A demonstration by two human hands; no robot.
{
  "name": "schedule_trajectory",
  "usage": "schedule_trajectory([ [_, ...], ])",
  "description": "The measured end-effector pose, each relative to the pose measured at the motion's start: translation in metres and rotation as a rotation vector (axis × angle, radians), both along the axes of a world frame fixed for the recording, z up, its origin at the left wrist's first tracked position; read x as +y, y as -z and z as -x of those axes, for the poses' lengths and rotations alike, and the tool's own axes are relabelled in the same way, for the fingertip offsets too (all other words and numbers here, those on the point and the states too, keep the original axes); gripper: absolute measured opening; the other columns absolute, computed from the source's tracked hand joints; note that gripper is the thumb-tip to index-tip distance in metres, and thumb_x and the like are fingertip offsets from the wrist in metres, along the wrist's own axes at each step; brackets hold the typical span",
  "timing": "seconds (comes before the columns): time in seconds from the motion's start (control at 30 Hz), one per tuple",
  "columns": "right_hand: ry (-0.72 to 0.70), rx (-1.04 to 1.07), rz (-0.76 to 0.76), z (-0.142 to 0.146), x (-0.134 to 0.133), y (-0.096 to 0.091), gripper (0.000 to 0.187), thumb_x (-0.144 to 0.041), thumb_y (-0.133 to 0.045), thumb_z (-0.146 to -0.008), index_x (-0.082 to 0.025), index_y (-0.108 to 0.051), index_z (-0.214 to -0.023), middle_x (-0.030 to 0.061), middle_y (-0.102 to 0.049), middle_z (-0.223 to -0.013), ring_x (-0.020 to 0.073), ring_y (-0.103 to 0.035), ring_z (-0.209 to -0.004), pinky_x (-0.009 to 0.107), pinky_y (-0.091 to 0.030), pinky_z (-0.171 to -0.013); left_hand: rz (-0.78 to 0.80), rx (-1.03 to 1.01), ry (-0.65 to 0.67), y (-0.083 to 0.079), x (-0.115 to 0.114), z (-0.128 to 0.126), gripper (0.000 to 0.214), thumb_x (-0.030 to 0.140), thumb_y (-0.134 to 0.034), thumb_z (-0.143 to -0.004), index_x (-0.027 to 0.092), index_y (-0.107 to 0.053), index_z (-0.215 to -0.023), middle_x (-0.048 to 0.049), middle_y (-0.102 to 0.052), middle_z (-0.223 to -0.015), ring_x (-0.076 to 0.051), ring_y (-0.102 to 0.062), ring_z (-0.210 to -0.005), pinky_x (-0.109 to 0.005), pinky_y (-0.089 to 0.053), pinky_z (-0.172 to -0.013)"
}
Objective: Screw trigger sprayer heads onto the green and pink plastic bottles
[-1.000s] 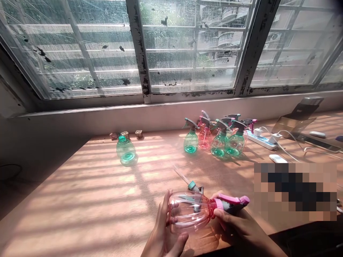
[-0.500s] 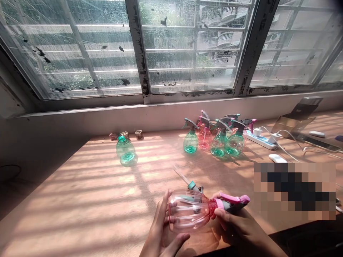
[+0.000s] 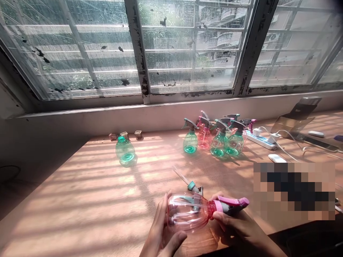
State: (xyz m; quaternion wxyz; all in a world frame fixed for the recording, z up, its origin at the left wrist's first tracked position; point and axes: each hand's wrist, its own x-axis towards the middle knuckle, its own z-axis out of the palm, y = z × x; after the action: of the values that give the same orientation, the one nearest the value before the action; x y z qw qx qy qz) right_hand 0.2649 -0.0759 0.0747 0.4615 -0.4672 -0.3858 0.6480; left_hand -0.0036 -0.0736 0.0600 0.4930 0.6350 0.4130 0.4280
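A clear pink spray bottle (image 3: 189,211) lies on its side between my hands, low in the view. My left hand (image 3: 160,230) wraps round its round body from the base end. My right hand (image 3: 235,228) grips the pink and grey trigger head (image 3: 232,204) at the bottle's neck. Just behind the bottle, a loose teal and grey spray head with a thin tube (image 3: 191,185) lies on the wooden table (image 3: 88,200).
A capless green bottle (image 3: 125,151) stands at the left, small caps behind it. Several green and pink spray bottles (image 3: 214,137) cluster near the wall. A power strip (image 3: 261,139) with cables, a white mouse (image 3: 277,158) and a laptop stand (image 3: 297,119) sit at the right.
My hands and the pink bottle have barely shifted; the bottle has turned slightly in my grip.
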Motion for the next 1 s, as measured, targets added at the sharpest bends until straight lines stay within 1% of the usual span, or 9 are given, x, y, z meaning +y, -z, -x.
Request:
schedule_trajectory([
  [0.13, 0.039, 0.125, -0.005, 0.003, 0.004, 0.001, 0.050, -0.062, -0.088, -0.074, -0.019, -0.063, -0.075, -0.0058, -0.051, -0.053, 0.0099, -0.042, -0.048, 0.027, -0.024, -0.051, -0.022, 0.001, -0.001, 0.001, 0.001, -0.003, 0.082, 0.055, -0.065, -0.099, 0.042, -0.021, -0.167, -0.0027, -0.026, -0.177, -0.035, -0.032, -0.159, -0.046, -0.038, -0.125],
  [0.23, 0.001, 0.107, -0.023, 0.003, 0.004, 0.001, 0.050, -0.064, -0.084, -0.077, -0.019, -0.063, -0.074, -0.0045, -0.053, -0.052, 0.0099, -0.042, -0.048, 0.028, -0.022, -0.050, -0.051, 0.029, -0.016, -0.001, -0.002, -0.006, 0.083, 0.055, -0.062, -0.101, 0.040, -0.015, -0.168, -0.0076, -0.026, -0.176, -0.037, -0.035, -0.157, -0.050, -0.041, -0.122],
  [0.33, -0.064, 0.022, -0.019, 0.002, 0.001, 0.000, 0.049, -0.065, -0.081, -0.080, -0.020, -0.066, -0.091, -0.0023, -0.061, -0.057, 0.0096, -0.040, -0.049, 0.026, -0.019, -0.049, -0.026, -0.035, 0.002, -0.003, -0.002, -0.005, 0.092, 0.055, -0.067, -0.097, 0.039, -0.012, -0.169, -0.0088, -0.021, -0.178, -0.038, -0.033, -0.158, -0.054, -0.035, -0.126],
  [0.4, -0.075, -0.006, -0.028, 0.002, -0.001, -0.003, 0.051, -0.064, -0.084, -0.078, -0.024, -0.064, -0.100, -0.0023, -0.062, -0.062, 0.0108, -0.043, -0.052, 0.025, -0.022, -0.051, 0.010, -0.071, 0.006, -0.003, 0.000, -0.002, 0.090, 0.056, -0.071, -0.095, 0.038, -0.020, -0.168, -0.0069, -0.018, -0.178, -0.037, -0.025, -0.161, -0.054, -0.027, -0.130],
  [0.53, -0.042, -0.004, -0.020, 0.002, -0.002, -0.006, 0.051, -0.065, -0.086, -0.075, -0.024, -0.067, -0.100, -0.0032, -0.060, -0.062, 0.0118, -0.045, -0.055, 0.023, -0.030, -0.052, 0.031, -0.015, 0.000, 0.000, 0.006, 0.004, 0.093, 0.050, -0.083, -0.088, 0.035, -0.033, -0.165, -0.0038, -0.018, -0.179, -0.035, -0.011, -0.164, -0.053, -0.005, -0.133],
  [0.7, 0.048, 0.020, -0.002, 0.002, 0.000, -0.005, 0.055, -0.063, -0.088, -0.074, -0.021, -0.073, -0.105, -0.0032, -0.060, -0.060, 0.0137, -0.050, -0.055, 0.026, -0.038, -0.053, 0.090, -0.180, 0.068, 0.003, 0.003, -0.002, 0.094, 0.050, -0.078, -0.092, 0.042, -0.021, -0.167, -0.0036, -0.024, -0.177, -0.035, -0.026, -0.161, -0.050, -0.029, -0.129],
  [0.77, 0.055, 0.017, -0.008, 0.002, 0.001, -0.005, 0.052, -0.062, -0.089, -0.073, -0.020, -0.074, -0.100, -0.0028, -0.060, -0.062, 0.0158, -0.055, -0.059, 0.028, -0.043, -0.058, 0.055, -0.160, 0.068, 0.005, 0.001, -0.003, 0.090, 0.053, -0.073, -0.095, 0.044, -0.018, -0.167, -0.0039, -0.025, -0.177, -0.035, -0.031, -0.159, -0.049, -0.030, -0.129],
  [0.9, 0.026, -0.046, -0.143, 0.001, 0.002, -0.006, 0.048, -0.062, -0.088, -0.073, -0.021, -0.072, -0.093, 0.0005, -0.065, -0.078, 0.0206, -0.060, -0.076, 0.031, -0.047, -0.070, -0.009, -0.080, 0.084, 0.009, 0.003, 0.002, 0.108, 0.057, -0.079, -0.088, 0.041, -0.009, -0.168, -0.0075, -0.022, -0.177, -0.036, -0.028, -0.160, -0.048, -0.028, -0.129],
  [1.0, -0.007, -0.073, -0.137, -0.002, 0.001, -0.005, 0.046, -0.062, -0.087, -0.075, -0.021, -0.071, -0.093, -0.0004, -0.063, -0.078, 0.0179, -0.055, -0.071, 0.029, -0.042, -0.064, -0.021, -0.036, 0.090, 0.012, 0.005, 0.004, 0.103, 0.061, -0.076, -0.089, 0.033, -0.016, -0.169, -0.0116, -0.024, -0.176, -0.039, -0.031, -0.159, -0.049, -0.029, -0.129],
])
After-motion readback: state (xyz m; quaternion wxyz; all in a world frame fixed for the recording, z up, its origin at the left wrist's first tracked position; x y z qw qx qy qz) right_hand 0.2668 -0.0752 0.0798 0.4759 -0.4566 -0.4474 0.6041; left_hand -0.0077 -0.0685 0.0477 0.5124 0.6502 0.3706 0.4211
